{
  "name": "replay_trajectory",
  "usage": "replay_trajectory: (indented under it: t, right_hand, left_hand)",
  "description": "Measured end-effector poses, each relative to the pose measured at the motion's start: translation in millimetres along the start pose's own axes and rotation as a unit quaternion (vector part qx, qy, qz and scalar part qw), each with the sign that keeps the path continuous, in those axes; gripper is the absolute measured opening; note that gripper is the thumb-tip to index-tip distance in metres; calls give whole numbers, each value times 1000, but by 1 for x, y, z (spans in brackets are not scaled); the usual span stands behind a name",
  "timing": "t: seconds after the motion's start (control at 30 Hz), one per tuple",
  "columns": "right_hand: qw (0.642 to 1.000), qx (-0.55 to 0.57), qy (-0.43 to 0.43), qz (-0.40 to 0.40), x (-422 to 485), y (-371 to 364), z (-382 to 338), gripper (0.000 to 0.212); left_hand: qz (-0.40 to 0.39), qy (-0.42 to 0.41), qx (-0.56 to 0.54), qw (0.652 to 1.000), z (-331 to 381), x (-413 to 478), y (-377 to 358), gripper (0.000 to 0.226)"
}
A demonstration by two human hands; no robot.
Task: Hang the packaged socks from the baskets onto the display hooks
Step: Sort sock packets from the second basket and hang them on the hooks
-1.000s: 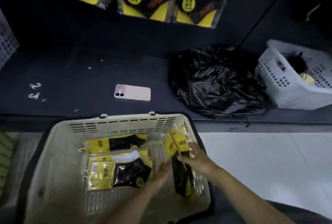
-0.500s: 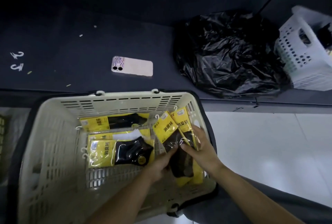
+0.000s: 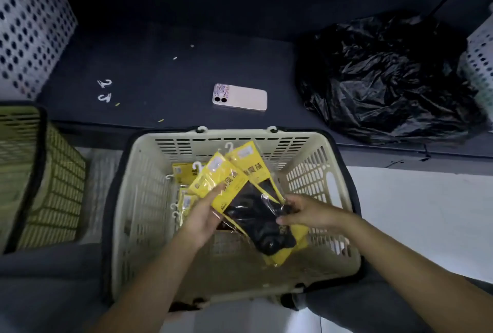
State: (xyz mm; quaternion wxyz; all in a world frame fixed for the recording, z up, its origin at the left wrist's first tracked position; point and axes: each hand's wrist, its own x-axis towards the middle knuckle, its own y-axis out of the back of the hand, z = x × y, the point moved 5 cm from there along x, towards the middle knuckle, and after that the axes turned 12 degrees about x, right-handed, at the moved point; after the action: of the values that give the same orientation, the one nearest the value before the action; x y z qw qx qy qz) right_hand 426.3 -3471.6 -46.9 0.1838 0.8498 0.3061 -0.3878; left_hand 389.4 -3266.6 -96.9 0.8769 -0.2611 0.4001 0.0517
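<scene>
A cream plastic basket (image 3: pixel 149 199) sits on the floor below me. Above its middle I hold two yellow sock packs (image 3: pixel 240 194) with black socks showing through clear film, their white hooks pointing away from me. My left hand (image 3: pixel 205 212) grips the left edge of the front pack, thumb on top. My right hand (image 3: pixel 301 212) pinches the packs' right edge near the black part. More yellow packs (image 3: pixel 184 172) lie in the basket underneath, mostly hidden. No display hooks are in view; only pack bottoms show at the top edge.
A dark low shelf holds a pink phone (image 3: pixel 240 97), two loose white hooks (image 3: pixel 104 91) and a crumpled black plastic bag (image 3: pixel 386 79). White perforated baskets stand at far left (image 3: pixel 32 25) and far right (image 3: pixel 480 57). An olive basket (image 3: pixel 48 177) stands left.
Both hands have lifted the two sock packs up out of the basket's right side toward its middle. My view has shifted, bringing the olive basket into sight.
</scene>
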Motion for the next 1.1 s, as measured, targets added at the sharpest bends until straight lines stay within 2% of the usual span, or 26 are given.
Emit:
replay_trajectory:
  t: [0.07,0.17,0.27,0.33,0.4,0.47,0.6,0.7,0.83,1.0,1.1]
  right_hand:
    - [998,-37,1,50,27,9,-2,43]
    - [990,-27,-17,140,64,12,13,51]
    - [990,-54,-54,121,97,-5,50,30]
    - [990,-68,-68,104,112,-17,68,23]
    - [990,-54,-63,111,123,-23,79,38]
    - [986,-85,-46,138,127,-23,77,52]
    - [983,-76,7,165,131,-27,69,52]
    - [985,-46,12,169,130,-29,71,54]
    - [993,-28,12,115,117,-27,59,57]
    - [988,-44,78,124,73,-5,9,40]
    - [987,1,115,117,27,13,-25,22]
  left_hand:
    - [66,4,7,998,7,5,33,36]
    - [117,39,59,991,0,8,65,20]
    - [150,82,78,982,-13,9,80,25]
    - [170,106,78,977,-21,12,87,26]
    - [197,114,86,970,-30,19,93,35]
    - [218,122,80,965,-39,25,97,44]
    - [237,130,103,957,-50,28,97,51]
    - [239,125,118,956,-54,26,102,51]
    - [224,149,30,963,-54,18,94,44]
    - [147,188,-19,971,-38,3,59,56]
    - [93,146,-88,981,-21,-16,15,53]
